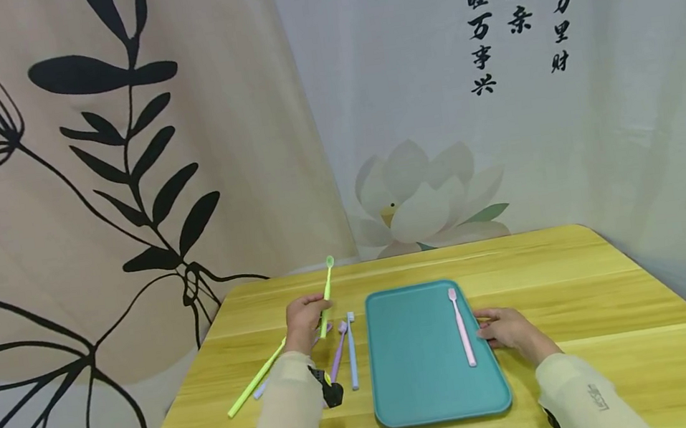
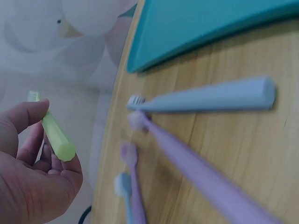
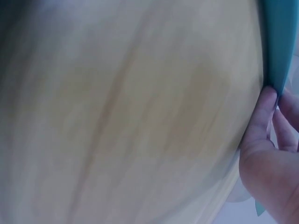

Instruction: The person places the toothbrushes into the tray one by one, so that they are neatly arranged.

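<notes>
Your left hand point(image 1: 305, 320) pinches a green brush point(image 1: 328, 287) between the thumb and fingers. The brush is up off the table point(image 1: 620, 293). Its bristle end pokes up past those fingers, and the blunt end of its handle sticks out below them. Your right hand point(image 1: 511, 331) is at the right edge of the tray point(image 1: 425, 369), with the thumb on one side of the rim and the fingers on the other, so it has hold of the tray. The tray lies flat, to the left of your right fingers and to the right of your left fingers. On it is a pink brush point(image 1: 462, 328), just left of your right fingers, with its bristle end pointing away from you. A blue brush point(image 1: 353, 354) lies on the table to the right of your left fingers and a bit nearer you, between them and the tray. A purple brush point(image 1: 338, 352) slants beside it, and their bristle ends are close together. By your left hand there is also a small purple brush point(image 2: 136, 200) with a pale blue brush point(image 2: 124, 184) next to it. Another long green one point(image 1: 254, 381) lies to the left of your left fingers and nearer you. Far past your fingers hangs a cloth point(image 1: 256, 146) with black leaves on it.
</notes>
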{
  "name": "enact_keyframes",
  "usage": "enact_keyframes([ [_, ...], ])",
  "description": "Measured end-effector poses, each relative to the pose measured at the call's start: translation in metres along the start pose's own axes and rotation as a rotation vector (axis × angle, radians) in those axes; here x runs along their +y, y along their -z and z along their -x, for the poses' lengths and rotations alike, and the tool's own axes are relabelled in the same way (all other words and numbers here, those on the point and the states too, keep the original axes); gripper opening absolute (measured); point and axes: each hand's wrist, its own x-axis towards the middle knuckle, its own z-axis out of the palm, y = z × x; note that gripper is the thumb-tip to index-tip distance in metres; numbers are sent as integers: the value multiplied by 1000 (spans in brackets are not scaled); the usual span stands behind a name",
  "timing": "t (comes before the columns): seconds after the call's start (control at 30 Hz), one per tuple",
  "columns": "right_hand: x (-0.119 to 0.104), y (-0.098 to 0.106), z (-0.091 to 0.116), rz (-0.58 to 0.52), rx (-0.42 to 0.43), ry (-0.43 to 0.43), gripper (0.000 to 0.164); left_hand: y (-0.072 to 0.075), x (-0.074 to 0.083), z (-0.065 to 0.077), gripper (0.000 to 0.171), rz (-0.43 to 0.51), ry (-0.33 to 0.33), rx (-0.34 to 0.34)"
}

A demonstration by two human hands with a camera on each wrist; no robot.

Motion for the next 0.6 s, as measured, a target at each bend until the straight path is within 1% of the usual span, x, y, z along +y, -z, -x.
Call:
enact_keyframes([
  [0.23, -2, 0, 1, -5, 0, 1, 52, -30, -5, 6, 26, 61, -31, -3],
  [0.37, -3, 1, 1, -4, 2, 2, 52, -48, -8, 11, 26, 67, -49, 4],
  [0.47, -3, 1, 2, -2, -3, 3, 52, -59, -10, 15, 25, 55, -66, 17],
  [0.53, -2, 0, 3, -1, -2, 1, 52, -66, -12, 18, 25, 64, -75, 20],
  [0.6, -2, 0, 3, 2, -6, 2, 52, -72, -12, 20, 24, 94, -65, 19],
])
